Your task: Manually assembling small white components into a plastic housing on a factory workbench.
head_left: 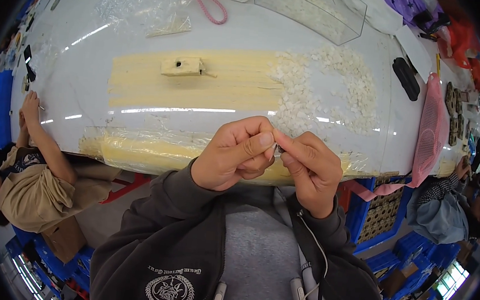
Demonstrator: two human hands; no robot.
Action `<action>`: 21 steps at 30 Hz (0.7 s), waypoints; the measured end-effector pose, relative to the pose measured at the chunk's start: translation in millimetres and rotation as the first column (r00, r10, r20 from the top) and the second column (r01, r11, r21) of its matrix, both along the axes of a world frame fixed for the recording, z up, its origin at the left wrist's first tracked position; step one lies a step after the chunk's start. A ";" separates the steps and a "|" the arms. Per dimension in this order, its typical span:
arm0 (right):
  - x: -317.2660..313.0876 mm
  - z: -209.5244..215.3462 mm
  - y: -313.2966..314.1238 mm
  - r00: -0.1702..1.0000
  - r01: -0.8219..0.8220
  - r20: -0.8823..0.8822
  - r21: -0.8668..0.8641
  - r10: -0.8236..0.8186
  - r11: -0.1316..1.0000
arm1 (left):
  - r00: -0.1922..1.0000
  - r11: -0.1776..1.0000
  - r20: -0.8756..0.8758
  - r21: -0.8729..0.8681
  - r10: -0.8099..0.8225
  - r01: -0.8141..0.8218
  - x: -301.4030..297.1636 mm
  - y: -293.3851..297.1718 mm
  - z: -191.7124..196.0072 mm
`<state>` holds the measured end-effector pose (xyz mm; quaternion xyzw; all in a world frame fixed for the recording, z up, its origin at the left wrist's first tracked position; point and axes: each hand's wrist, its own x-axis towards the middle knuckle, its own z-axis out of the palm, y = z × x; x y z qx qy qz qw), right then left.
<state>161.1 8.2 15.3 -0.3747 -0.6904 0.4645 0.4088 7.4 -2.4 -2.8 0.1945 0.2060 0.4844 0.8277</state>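
Note:
My left hand (239, 151) and my right hand (311, 170) meet above the table's near edge, thumbs and forefingers pinched together. Between the fingertips is a tiny whitish and dark piece (278, 149), mostly hidden and too small to name. Just beyond my hands, many small white flakes (294, 92) lie loose on the white table (226, 36). Left of them, strips of pale yellow tape (233, 93) cover the tabletop. A cream tape-wrapped block (183, 66) with a dark hole rests on the strips, apart from both hands.
A clear plastic bin (310, 11) with white flakes stands at the back. Around it lie a pink cord loop (209, 4), a clear plastic bag (138, 6) and a black case (406, 78). Pink mesh (430, 131) hangs at right above a blue crate (378, 217). People sit on both sides.

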 end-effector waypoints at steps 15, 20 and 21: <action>6.0 1.6 2.7 0.999 -0.037 0.008 -0.090 0.038 0.995 | 1.000 1.000 -0.020 -0.007 -0.012 0.012 2.6 -2.2 -0.4; 8.1 2.0 3.6 0.997 -0.034 -0.070 -0.190 0.021 0.981 | 1.000 1.000 -0.001 -0.020 0.005 -0.005 5.5 -3.8 -0.2; 7.4 3.1 3.2 0.994 -0.008 -0.109 -0.232 -0.018 0.973 | 1.000 1.000 -0.012 -0.013 0.003 -0.003 5.1 -3.5 -0.3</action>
